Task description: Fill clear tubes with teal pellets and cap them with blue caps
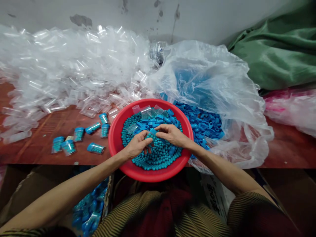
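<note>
My left hand (135,144) is closed around a small clear plastic tube (150,136) with turquoise beads in it, mostly hidden by the fingers. At the tube's upper end, my right hand (172,135) pinches a blue cap (153,131); whether it is fully seated I cannot tell. Both hands are over a red basin (115,131). Turquoise beads (158,161) fill the basin, with loose blue caps (145,125) and several clear tubes (146,111) lying on top of them towards the back.
Capped bead-filled tubes (79,134) lie left of the basin on the reddish table (41,131). Behind them is a large heap of clear tubes (74,65). An open plastic bag (237,98) spills blue caps (204,125) at right. Below the table edge, a box holds filled tubes (92,207).
</note>
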The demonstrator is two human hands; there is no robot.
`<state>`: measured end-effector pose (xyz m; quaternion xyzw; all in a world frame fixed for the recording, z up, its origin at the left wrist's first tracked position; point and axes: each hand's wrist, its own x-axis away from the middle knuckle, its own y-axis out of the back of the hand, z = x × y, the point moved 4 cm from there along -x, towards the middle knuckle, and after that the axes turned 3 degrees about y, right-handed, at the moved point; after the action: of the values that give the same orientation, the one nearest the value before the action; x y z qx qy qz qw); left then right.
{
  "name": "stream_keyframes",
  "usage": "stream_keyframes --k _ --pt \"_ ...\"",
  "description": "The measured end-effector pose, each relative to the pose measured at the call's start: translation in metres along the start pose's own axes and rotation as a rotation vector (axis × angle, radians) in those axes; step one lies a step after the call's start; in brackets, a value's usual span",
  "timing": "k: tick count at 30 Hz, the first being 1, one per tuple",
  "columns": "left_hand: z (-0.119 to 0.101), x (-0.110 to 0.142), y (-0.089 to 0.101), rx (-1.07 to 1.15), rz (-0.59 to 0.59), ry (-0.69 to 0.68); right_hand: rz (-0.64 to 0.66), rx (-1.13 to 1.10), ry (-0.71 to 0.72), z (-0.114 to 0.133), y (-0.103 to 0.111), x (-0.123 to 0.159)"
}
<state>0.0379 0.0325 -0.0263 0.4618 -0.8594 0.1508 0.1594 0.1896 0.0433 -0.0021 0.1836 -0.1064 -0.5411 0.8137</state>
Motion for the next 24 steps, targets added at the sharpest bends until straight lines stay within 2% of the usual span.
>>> stream_keyframes --k 3,8,13,16,19,22,24 --pt "0.0 0.002 0.0 0.048 -0.031 -0.034 -0.095 0.192 0.14 0.012 -0.002 0.008" --pt "-0.001 0.01 -0.002 0.074 -0.091 -0.075 -0.144 0.409 0.286 0.016 -0.013 0.02" --pt "-0.002 0.014 -0.005 0.07 -0.187 -0.079 -0.124 0.466 0.413 0.013 -0.025 0.023" --pt "-0.002 0.013 -0.006 0.093 -0.221 -0.065 -0.074 0.456 0.408 0.014 -0.026 0.022" --pt "-0.003 0.013 -0.002 0.053 -0.184 -0.039 0.012 0.408 0.372 0.016 -0.016 0.02" --pt "-0.003 0.014 0.001 -0.025 -0.084 0.002 0.159 0.225 0.228 0.012 -0.003 0.015" --pt "-0.004 0.016 0.003 -0.043 -0.029 0.012 0.171 0.034 0.095 0.007 0.004 0.01"
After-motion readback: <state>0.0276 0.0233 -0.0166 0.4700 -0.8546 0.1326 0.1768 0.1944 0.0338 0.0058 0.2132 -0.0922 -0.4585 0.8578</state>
